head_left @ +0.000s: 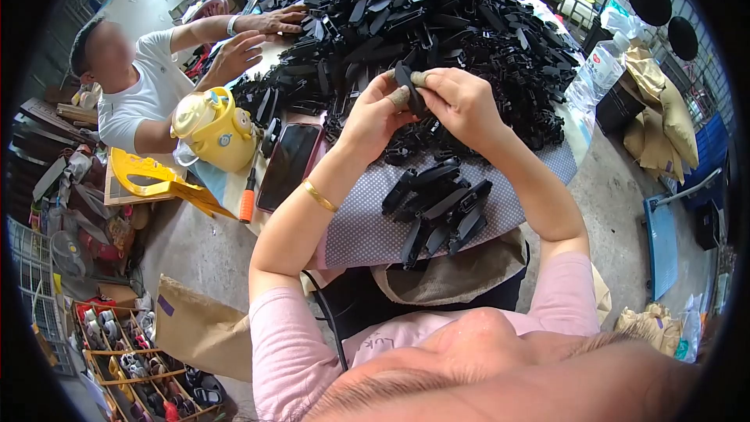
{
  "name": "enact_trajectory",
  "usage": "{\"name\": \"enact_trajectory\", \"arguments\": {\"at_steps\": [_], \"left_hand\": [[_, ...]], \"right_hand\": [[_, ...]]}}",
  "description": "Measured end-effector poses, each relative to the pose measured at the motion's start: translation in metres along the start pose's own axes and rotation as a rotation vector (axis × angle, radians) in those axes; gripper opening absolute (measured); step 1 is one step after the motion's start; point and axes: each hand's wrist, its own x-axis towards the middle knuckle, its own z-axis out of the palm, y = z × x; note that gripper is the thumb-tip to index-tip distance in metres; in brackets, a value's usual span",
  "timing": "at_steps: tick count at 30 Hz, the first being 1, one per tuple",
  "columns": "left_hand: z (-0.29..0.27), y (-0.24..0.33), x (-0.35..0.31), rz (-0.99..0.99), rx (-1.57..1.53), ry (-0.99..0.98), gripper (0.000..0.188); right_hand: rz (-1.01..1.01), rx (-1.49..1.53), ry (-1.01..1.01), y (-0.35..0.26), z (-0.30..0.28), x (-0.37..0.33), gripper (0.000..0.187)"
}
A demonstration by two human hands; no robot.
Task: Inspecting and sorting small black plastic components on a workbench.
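In front of the big heap, my left hand (375,113) and my right hand (462,103) meet, both closed on one slim black plastic piece (405,78). Its far end sticks up between my fingertips, while its lower part is partly hidden by them. Tan covers wrap some of my fingertips. A huge heap of similar black plastic pieces (422,16) fills the table beyond my hands. Nearer to me, below my wrists, a small group of black pieces (441,211) lies on the dotted cloth (359,227).
Left of my forearm lie a dark phone (291,166) and an orange-handled tool (248,197). Beyond them stands a yellow jug (219,131). A co-worker in a white shirt (148,74) reaches to the heap's left side. At right are a plastic bottle (601,66) and brown sacks (664,121).
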Motion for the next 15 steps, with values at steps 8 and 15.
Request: {"name": "enact_trajectory", "arguments": {"at_steps": [8, 15], "left_hand": [[0.011, 0.003, -0.005, 0.165, 0.488, 0.116, 0.024], [0.013, -0.003, -0.01, 0.434, 0.833, 0.25, 0.026]], "right_hand": [[0.175, 0.02, -0.207, -0.011, -0.002, -0.002, 0.012], [-0.046, -0.116, -0.344, -0.015, 0.002, -0.01, 0.007]]}}
